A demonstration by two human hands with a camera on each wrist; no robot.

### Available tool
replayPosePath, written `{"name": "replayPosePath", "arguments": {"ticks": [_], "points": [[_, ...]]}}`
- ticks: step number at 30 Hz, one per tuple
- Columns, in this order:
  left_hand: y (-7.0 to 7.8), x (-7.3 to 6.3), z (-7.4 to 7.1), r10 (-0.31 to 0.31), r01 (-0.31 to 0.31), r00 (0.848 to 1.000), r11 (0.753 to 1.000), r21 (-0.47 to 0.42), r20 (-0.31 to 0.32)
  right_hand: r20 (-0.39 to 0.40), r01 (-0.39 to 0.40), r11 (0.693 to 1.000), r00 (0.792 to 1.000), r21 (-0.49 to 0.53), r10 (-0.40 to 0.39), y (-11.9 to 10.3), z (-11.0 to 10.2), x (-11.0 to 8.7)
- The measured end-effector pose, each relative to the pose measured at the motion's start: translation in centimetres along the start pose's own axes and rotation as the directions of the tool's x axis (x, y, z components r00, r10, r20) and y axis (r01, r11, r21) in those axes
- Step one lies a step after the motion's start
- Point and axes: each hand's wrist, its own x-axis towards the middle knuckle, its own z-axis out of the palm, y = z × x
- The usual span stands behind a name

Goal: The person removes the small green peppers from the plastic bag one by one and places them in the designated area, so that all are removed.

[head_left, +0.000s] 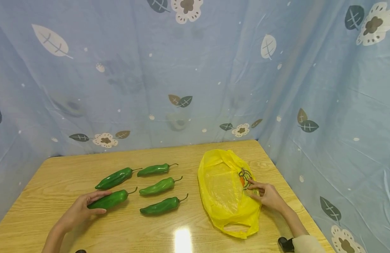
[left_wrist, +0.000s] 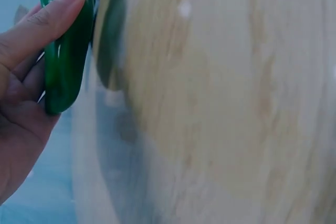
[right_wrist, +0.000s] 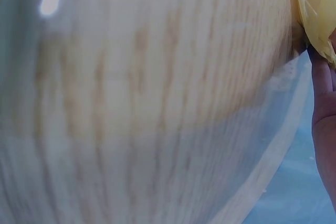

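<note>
My left hand point(head_left: 78, 210) grips a green pepper point(head_left: 114, 199) at its blunt end, thumb on the near side; its thin stem points right. In the left wrist view the thumb lies across the glossy pepper point(left_wrist: 68, 72). At the right, my right hand point(head_left: 273, 198) pinches the right side of a yellow plastic bag point(head_left: 210, 196), beside a small printed picture on it. The bag lies spread with its mouth open and a handle loop toward me. Only an edge of the bag point(right_wrist: 317, 14) shows in the right wrist view, and part of that hand is hidden.
Several more green peppers lie left of the bag: one behind the held pepper point(head_left: 116, 178), and a column of three, far point(head_left: 153, 170), middle point(head_left: 157, 186) and near point(head_left: 160, 206). The wooden table point(head_left: 131, 232) meets a blue patterned curtain point(head_left: 134, 80) at the back and sides.
</note>
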Motion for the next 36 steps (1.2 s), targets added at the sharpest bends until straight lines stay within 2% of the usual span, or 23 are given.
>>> {"name": "replayPosePath", "arguments": {"ticks": [3,6,9,12,15,19,22,25,32,36], "points": [[-0.1,-0.1,0.0,-0.019,0.019,1.000,1.000,0.019,0.011,0.002,-0.002,1.000,1.000,-0.024,0.002,0.0,0.1,0.1],[-0.1,-0.3,0.1,-0.041,0.040,0.999,0.998,0.047,0.019,0.014,0.027,0.995,1.000,-0.101,-0.026,-0.1,0.1,0.4],[0.0,-0.4,0.2,-0.065,0.062,0.997,0.993,0.102,0.031,0.038,0.078,0.978,0.997,-0.193,-0.072,-0.2,0.1,0.6],[0.4,-0.3,0.2,-0.101,0.093,0.994,0.982,0.162,0.039,0.065,0.090,0.962,0.995,-0.257,-0.076,-0.5,-0.1,0.9],[0.8,0.1,0.3,-0.106,0.093,0.993,0.975,0.203,0.056,0.066,0.092,0.946,0.995,-0.312,-0.075,-0.9,-0.3,0.8],[1.4,0.4,0.5,-0.094,0.080,0.994,0.974,0.211,0.057,0.050,0.101,0.911,0.995,-0.399,-0.088,-2.2,-0.5,0.5],[1.8,0.3,0.7,-0.083,0.072,0.996,0.969,0.235,0.039,0.046,0.066,0.904,0.998,-0.422,-0.051,-3.7,-0.8,0.2],[1.9,0.3,1.0,-0.083,0.080,0.997,0.963,0.257,0.001,0.038,0.036,0.911,0.999,-0.411,-0.023,-5.3,-1.1,-0.1],[2.0,0.0,1.3,-0.054,0.059,0.998,0.964,0.259,-0.027,0.041,0.088,0.898,0.996,-0.431,-0.078,-7.4,-0.9,-0.5],[2.2,0.0,1.3,-0.075,0.085,0.996,0.967,0.240,-0.051,0.051,0.061,0.909,0.998,-0.412,-0.044,-8.0,-0.7,-0.7]]}}
